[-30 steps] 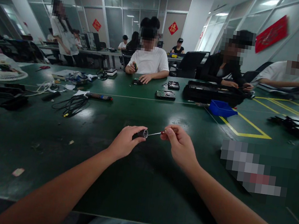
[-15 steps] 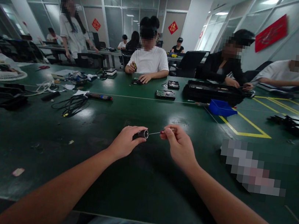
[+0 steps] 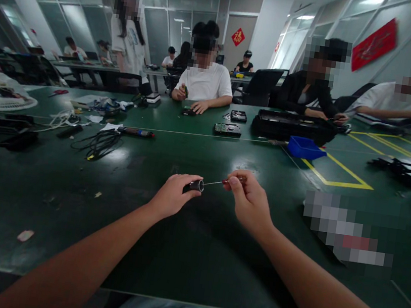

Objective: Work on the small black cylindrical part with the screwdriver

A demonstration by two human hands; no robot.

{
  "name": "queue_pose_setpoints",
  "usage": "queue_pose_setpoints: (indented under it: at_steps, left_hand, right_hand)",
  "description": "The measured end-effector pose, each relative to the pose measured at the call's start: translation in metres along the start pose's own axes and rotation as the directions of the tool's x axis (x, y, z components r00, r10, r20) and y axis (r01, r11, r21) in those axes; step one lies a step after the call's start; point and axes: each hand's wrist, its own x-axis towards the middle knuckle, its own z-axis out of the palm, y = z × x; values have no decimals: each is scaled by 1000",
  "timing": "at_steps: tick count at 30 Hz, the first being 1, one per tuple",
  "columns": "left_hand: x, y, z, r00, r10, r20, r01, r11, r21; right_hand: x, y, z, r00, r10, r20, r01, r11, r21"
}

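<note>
Left hand (image 3: 174, 193) is clamped on a dark cylinder (image 3: 195, 185), right hand (image 3: 248, 196) on a thin-shafted tool (image 3: 225, 182), which should align with the cylinder's axis.

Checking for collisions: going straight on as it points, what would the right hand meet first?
Probably the cylinder in the left hand: the screwdriver seems to reach its end, though depth is unclear.
</note>
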Motion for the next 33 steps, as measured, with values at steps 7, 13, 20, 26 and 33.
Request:
queue_pose_setpoints:
  at_steps: [7, 13, 20, 26, 33]
  left_hand:
    - [1, 0, 0, 1000, 3, 8, -3, 1000, -2]
    - [0, 2, -1, 1000, 5, 8, -5, 1000, 9]
    - [2, 2, 1, 999, -31, 26, 31, 999, -28]
    - [1, 2, 1, 997, -76, -10, 74, 991, -110]
    - [4, -6, 6, 989, -144, -46, 113, 909, -402]
  right_hand:
    - [1, -1, -2, 1000, -12, -17, 11, 998, -69]
    - [1, 0, -2, 999, -33, 12, 34, 994, -105]
    - [2, -3, -4, 1000, -24, -4, 23, 982, -186]
    - [4, -1, -4, 999, -22, -39, 14, 981, -195]
    - [4, -1, -4, 999, -8, -36, 1, 982, -187]
